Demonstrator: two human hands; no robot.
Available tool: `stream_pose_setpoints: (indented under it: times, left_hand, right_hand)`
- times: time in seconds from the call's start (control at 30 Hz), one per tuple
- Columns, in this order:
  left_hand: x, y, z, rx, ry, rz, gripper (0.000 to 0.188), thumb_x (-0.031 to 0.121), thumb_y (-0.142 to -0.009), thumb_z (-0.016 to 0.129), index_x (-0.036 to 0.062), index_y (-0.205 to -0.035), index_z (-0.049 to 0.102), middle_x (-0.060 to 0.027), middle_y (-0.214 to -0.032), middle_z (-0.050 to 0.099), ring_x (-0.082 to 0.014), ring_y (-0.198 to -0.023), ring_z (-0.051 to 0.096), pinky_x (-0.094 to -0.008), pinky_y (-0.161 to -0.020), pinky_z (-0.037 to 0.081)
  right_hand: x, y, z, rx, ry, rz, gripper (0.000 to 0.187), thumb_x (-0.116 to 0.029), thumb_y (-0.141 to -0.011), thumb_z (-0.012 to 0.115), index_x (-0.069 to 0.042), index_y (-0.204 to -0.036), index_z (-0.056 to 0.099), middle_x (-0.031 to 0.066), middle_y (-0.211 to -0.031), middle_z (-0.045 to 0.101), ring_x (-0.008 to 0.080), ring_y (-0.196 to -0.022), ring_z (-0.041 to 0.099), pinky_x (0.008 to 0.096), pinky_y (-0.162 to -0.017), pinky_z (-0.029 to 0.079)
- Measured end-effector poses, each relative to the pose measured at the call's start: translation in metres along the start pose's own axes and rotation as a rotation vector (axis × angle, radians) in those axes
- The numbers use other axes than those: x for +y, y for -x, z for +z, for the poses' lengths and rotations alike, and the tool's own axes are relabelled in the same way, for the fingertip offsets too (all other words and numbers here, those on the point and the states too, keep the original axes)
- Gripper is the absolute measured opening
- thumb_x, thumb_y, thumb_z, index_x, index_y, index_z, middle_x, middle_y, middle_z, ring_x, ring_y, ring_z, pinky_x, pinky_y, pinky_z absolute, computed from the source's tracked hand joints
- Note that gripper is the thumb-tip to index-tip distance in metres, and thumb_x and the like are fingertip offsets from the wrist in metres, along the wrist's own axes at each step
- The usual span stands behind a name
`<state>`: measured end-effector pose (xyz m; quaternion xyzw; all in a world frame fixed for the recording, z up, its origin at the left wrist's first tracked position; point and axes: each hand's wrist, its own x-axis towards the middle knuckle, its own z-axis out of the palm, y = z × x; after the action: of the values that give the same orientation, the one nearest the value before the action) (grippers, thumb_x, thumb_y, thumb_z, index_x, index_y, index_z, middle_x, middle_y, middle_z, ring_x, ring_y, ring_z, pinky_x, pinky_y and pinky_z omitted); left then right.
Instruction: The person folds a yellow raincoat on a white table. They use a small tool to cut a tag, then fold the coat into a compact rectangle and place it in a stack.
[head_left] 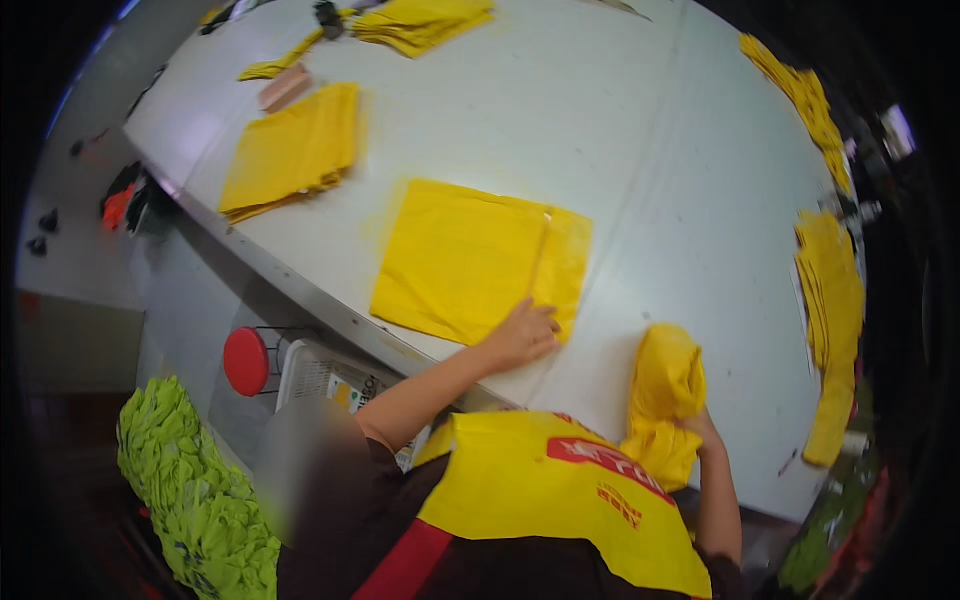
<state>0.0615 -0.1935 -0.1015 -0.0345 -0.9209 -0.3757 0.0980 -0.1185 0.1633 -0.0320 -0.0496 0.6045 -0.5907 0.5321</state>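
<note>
Smoothing step, I'd guess: left hand [525, 335] loose on the cloth [460, 260], right hand [704, 436] gripping the bundle [662, 375] right of it. Next probably needs the cloth flat.

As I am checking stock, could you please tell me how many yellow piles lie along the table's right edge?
2: the farther yellow pile at the picture's upper right, and the nearer yellow pile below it. Others may be hidden.
</note>
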Motion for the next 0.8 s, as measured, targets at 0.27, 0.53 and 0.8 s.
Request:
stream_pose_setpoints:
  times: [0.27, 0.53, 0.8]
  left_hand:
    - [0.079, 0.006, 0.072, 0.428, -0.2, -0.132, 0.023, 0.012, -0.072, 0.067, 0.0038, -0.093, 0.06, -0.0129, -0.095, 0.057, -0.0323, -0.089, 0.052, -0.0415, -0.076, 0.042]
    - [0.078, 0.007, 0.069, 0.39, -0.263, -0.18, 0.015, 0.012, -0.079, 0.063, 0.0015, -0.09, 0.061, -0.0147, -0.087, 0.058, -0.0314, -0.082, 0.054, -0.0382, -0.073, 0.044]
    - [0.09, 0.0, 0.051, 0.575, 0.169, -0.453, 0.011, 0.01, -0.085, 0.055, -0.0008, -0.088, 0.057, -0.0157, -0.081, 0.058, -0.0313, -0.074, 0.056, -0.033, -0.066, 0.046]
  right_hand:
    - [0.005, 0.047, -0.043, 0.206, 0.074, -0.01, 0.061, -0.002, -0.064, 0.066, -0.002, -0.122, 0.047, 0.0066, -0.11, 0.057, 0.0185, -0.098, 0.057, 0.0304, -0.087, 0.045]
    - [0.004, 0.055, -0.051, 0.166, 0.135, -0.035, 0.061, -0.004, -0.063, 0.065, -0.001, -0.121, 0.046, 0.0072, -0.107, 0.059, 0.0191, -0.096, 0.057, 0.0305, -0.088, 0.044]
    - [-0.04, 0.034, 0.005, -0.028, 0.903, -0.162, 0.076, -0.013, -0.057, 0.07, -0.004, -0.126, 0.041, 0.0125, -0.109, 0.059, 0.0265, -0.101, 0.057, 0.0326, -0.09, 0.042]
